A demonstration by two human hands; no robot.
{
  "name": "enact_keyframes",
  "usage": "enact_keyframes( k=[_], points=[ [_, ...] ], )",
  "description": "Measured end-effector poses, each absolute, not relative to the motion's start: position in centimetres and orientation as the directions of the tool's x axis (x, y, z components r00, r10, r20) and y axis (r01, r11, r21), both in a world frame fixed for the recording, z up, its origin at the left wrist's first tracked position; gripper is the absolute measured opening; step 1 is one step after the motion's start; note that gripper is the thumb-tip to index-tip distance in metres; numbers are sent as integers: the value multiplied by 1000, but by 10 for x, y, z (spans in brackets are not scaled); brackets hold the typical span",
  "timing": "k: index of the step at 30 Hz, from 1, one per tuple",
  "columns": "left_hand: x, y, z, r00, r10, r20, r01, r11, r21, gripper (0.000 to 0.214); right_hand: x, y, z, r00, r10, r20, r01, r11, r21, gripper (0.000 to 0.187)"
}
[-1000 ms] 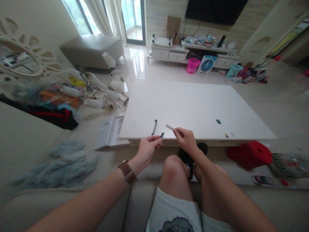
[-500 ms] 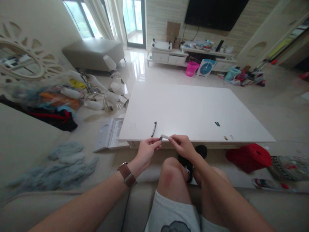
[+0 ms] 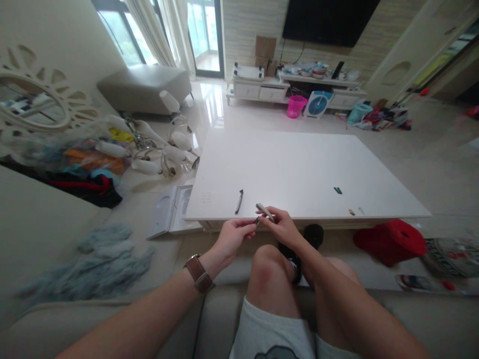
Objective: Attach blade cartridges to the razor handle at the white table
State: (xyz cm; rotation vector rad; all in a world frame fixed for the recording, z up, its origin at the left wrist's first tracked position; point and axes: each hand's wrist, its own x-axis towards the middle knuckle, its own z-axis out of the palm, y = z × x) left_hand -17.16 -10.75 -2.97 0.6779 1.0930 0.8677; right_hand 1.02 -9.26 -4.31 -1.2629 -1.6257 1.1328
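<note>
Over the near edge of the white table (image 3: 292,169), my left hand (image 3: 234,239) pinches a small dark flat piece (image 3: 257,221) between thumb and fingers. My right hand (image 3: 280,227) is closed around a slim pale bar (image 3: 265,211), tilted up toward the left. Its fingertips meet the dark piece as well; whether they grip it I cannot tell. The exact kind of both items is too small to make out. Left of the hands, a thin dark-and-silver tool (image 3: 239,201) lies on the tabletop.
Two short dark green strips (image 3: 338,190) and a small brownish piece (image 3: 352,212) lie on the table's right part. An open white box (image 3: 164,214) sits on the floor left of the table. A red bundle (image 3: 392,243) is at the lower right, below the table edge.
The pale bar has swung up and back into my right hand, away from the dark piece. My right fingertips have come to the piece in my left hand.
</note>
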Motion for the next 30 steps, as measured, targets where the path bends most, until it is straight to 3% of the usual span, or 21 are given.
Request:
enact_keyframes(
  k=[10,14,19,30],
  points=[
    [-172,-108,-28,142,853,-502,-277,522,807,30,0,-91,-53,-182,983,31,242,75,-967,17],
    [-172,-108,-28,161,861,-482,-278,508,815,31,-1,-94,-51,-199,980,27,235,74,-969,17],
    [-172,-106,-28,54,883,-467,-299,460,836,28,-6,-95,-49,-214,976,45,250,99,-963,19],
    [-169,-104,-28,79,865,-495,-445,475,759,23,-5,-98,-50,-263,964,51,261,122,-958,21]
  ],
)
